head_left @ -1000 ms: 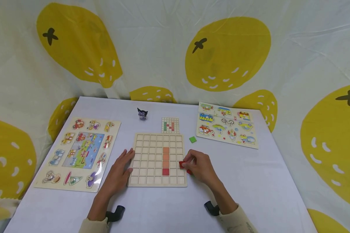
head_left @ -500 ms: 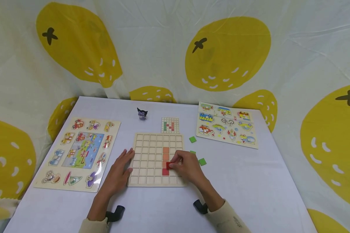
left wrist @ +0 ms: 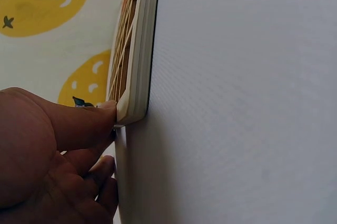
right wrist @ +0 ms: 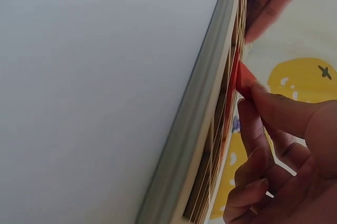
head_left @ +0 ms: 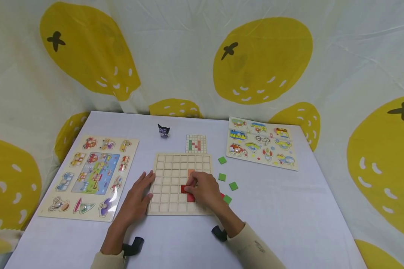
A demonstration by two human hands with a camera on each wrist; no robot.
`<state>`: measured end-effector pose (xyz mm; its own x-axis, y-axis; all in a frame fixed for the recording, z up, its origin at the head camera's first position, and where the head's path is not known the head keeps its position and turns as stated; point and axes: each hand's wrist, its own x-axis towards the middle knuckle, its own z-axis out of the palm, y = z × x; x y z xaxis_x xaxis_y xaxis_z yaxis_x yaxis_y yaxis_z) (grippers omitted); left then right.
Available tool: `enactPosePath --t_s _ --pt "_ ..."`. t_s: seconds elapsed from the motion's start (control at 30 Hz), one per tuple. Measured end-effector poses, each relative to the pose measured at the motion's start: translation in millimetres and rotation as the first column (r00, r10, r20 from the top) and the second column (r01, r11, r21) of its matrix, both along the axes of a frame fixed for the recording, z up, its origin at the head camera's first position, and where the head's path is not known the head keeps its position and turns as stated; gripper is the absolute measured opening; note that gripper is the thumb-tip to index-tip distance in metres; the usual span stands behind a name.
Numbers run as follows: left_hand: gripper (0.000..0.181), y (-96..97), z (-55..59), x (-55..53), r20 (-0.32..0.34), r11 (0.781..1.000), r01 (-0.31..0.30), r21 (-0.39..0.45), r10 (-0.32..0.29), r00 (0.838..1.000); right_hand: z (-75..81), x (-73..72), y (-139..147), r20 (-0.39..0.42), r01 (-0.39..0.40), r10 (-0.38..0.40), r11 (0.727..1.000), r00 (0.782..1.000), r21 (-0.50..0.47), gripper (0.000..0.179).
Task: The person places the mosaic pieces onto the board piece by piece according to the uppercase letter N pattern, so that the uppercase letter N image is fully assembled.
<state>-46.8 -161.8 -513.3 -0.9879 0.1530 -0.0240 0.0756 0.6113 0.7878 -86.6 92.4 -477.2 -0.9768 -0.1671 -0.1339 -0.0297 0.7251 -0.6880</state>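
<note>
Nearest the viewer, a cream fabric sleeve (head_left: 256, 248) reaches over the white cloth-covered table (head_left: 306, 224) from its near side. The right hand (head_left: 202, 188) pinches a red square tile (head_left: 183, 189) between thumb and finger, at the hand's left end. The left hand (head_left: 138, 200) has its fingers extended and touching the left edge of a pale wooden square grid board (head_left: 173, 173); it grips no tile. In the right wrist view the pinched tile tilts against the board's face; whether its lower edge touches is not clear. It is square, so no long axis is evident. From above, it lies over the fourth column from the board's left edge, third row from the near edge. The deciding relation, in judgement, is the alignment of its sides with that cell's walls, the right hand being nearer. A seated red tile (head_left: 190, 198) occupies the next column right, one row nearer; an orange square tile (head_left: 191, 173) shows farther up that column, partly covered. Off the board's right edge are a partly hidden loose red tile (head_left: 222, 195) and four green square tiles (head_left: 233, 185). Left stands a vehicle-picture puzzle board (head_left: 134, 142). Toward the table's far edge are a small coloured-grid card (head_left: 196, 144), a second picture puzzle board (head_left: 250, 158) at the far right corner, and a small black figurine (head_left: 164, 131).
</note>
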Motion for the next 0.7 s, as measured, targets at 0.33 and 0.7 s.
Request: enactPosePath --t_s 0.33,0.7 --pt "0.072 -1.3 -1.5 -0.3 -0.009 1.0 0.005 0.01 -0.005 1.0 -1.5 -6.5 -10.7 0.001 -0.04 0.04 0.996 0.999 0.084 0.021" --pt "0.072 -1.4 -1.3 -0.1 -0.011 1.0 0.002 0.002 -0.002 1.0 -2.3 -7.9 -4.4 0.011 -0.081 0.08 0.993 0.997 0.084 0.008"
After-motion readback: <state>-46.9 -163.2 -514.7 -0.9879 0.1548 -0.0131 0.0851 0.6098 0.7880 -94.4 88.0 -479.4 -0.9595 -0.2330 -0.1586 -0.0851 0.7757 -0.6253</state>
